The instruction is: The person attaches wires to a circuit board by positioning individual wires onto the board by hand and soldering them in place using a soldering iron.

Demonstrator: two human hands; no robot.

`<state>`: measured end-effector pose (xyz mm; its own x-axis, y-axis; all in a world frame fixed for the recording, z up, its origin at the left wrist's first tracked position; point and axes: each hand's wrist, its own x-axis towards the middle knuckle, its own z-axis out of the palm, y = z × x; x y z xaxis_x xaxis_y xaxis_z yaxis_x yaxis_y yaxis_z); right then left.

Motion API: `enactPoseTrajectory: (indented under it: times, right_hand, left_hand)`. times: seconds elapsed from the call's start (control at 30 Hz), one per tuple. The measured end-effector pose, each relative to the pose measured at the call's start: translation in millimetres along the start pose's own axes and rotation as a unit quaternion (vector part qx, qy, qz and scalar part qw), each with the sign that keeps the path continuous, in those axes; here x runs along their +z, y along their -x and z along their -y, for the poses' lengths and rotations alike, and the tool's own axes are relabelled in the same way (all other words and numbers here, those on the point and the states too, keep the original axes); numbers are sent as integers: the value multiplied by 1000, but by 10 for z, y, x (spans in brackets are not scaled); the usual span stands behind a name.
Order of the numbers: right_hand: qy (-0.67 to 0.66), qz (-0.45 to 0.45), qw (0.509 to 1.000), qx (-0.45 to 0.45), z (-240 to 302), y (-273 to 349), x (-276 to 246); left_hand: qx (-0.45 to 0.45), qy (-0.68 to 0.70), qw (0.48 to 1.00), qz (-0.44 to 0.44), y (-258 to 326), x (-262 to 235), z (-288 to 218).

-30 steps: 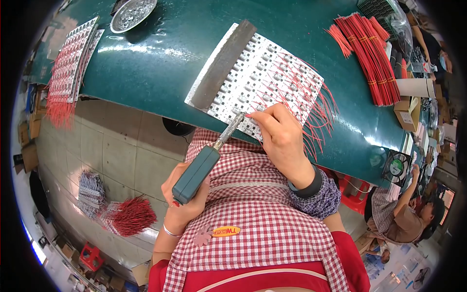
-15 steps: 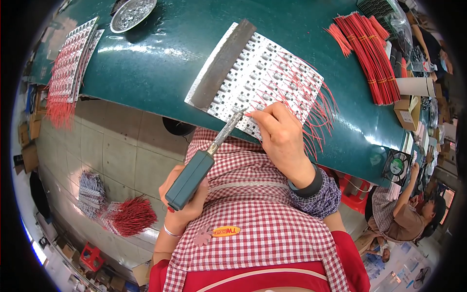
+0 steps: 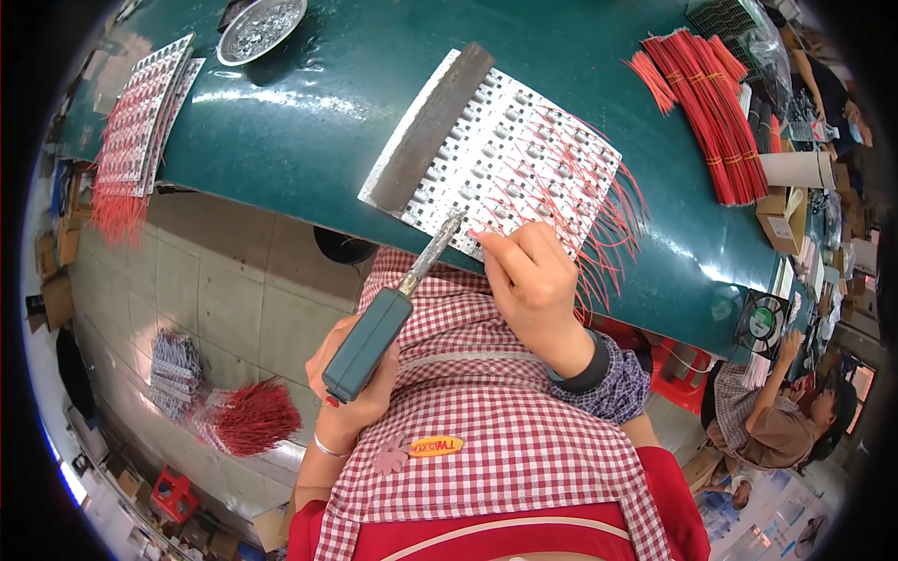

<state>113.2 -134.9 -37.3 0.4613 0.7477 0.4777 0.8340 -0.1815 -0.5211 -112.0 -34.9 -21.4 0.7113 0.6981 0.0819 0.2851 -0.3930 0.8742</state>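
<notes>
My left hand [image 3: 360,369] is wrapped around the dark green handle of a soldering gun [image 3: 369,341]. Its metal tip points up and right, reaching the near edge of a white circuit board panel [image 3: 482,173]. Rows of small parts cover this panel, and thin red wires [image 3: 599,196] trail off its right side. Just right of the tip, my right hand [image 3: 533,280] is closed in a pinch on what looks like a thin red wire, mostly hidden by the fingers. A dark flat bar [image 3: 435,126] lies across the panel's left side.
Wired panels [image 3: 150,112] stand stacked at the table's left edge, near a metal dish [image 3: 262,30]. Bundled red wires [image 3: 706,112] lie at the right, with a small fan [image 3: 762,320] below them. More wire bundles [image 3: 248,416] are low at the left. Another person [image 3: 776,411] sits at the right.
My right hand has moved slightly down and left, toward the panel's near edge. The soldering gun has barely shifted, its tip slightly left of before.
</notes>
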Motion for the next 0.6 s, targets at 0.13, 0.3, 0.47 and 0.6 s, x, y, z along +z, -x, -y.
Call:
enactPoseTrajectory:
  times: [0.13,0.3,0.47,0.6]
  right_hand:
    - [-4,5,1000,17,-6,32,29]
    - [-12,12,999,27,-4,30,23]
    - [-12,15,999,31,-1,26,20]
    - [-12,16,999,32,-3,27,20]
  left_hand:
    - [4,6,1000,-3,-34,5,-50]
    - [16,-12,1000,-1,-66,-5,-83]
    - [2,-11,1000,-3,-73,10,-102]
    - [29,-37,999,2,-82,17,-80]
